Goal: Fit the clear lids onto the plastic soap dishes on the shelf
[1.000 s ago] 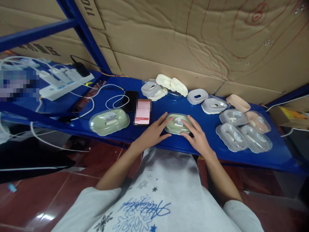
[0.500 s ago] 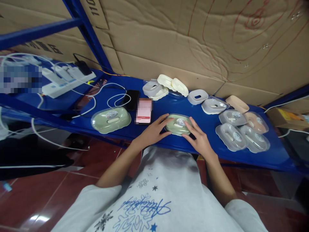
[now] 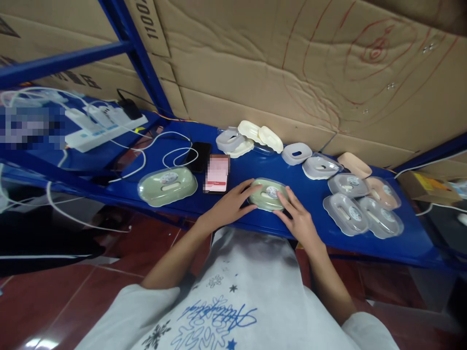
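A green oval soap dish [image 3: 269,201] under a clear cover, with a round printed sticker on top, lies near the front edge of the blue table in the head view. My left hand [image 3: 237,200] grips its left end, thumb at the near side and fingers on the far side and top. At the right end, my right hand [image 3: 297,214] holds it the same way, fingertips over the cover beside the sticker. Another green soap dish [image 3: 162,192] with a clear cover rests further left, apart from my hands.
A lit phone [image 3: 217,175] and a dark phone [image 3: 199,156] lie left of my hands. Grey covered dishes [image 3: 345,214] and peach ones [image 3: 353,165] are at the right. Cream pieces [image 3: 260,136] sit at the back. Cables run from a power strip [image 3: 109,131].
The camera view has shifted slightly. Both hands stay on the green soap dish, with barely any movement of the fingers. The other things keep their places.
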### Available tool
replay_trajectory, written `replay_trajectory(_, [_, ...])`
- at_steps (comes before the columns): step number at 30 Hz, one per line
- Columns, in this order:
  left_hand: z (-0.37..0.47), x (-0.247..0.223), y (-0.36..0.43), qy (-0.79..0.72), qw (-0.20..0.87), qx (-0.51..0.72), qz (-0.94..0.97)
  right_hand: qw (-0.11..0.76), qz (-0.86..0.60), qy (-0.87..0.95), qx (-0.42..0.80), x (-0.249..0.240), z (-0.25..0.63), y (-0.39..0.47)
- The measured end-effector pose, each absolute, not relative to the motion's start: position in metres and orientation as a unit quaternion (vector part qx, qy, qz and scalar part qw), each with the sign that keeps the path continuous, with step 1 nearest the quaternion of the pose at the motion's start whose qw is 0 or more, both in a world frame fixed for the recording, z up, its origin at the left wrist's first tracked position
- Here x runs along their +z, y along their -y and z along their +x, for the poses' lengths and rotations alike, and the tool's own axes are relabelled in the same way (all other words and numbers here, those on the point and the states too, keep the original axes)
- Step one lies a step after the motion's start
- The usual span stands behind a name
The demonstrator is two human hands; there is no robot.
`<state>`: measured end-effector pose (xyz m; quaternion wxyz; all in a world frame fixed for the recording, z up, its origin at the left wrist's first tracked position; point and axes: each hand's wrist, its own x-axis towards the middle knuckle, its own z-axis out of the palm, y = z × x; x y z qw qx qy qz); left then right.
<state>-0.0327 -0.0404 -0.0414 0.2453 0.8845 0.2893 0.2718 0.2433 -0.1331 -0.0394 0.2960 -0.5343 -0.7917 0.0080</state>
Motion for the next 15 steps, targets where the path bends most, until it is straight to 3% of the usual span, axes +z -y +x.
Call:
replay_trajectory(8, [-0.039,-0.033,0.044,-0.267,0.268,0.292,0.879,0.318,-0.534,0.783,0.02,-0.03,0.25,0.136])
replay_trajectory(15, [-0.038,-0.029,0.043,-0.272,0.295,0.275,0.874,0.331,-0.685,0.624,-0.177,0.025,0.34,0.164])
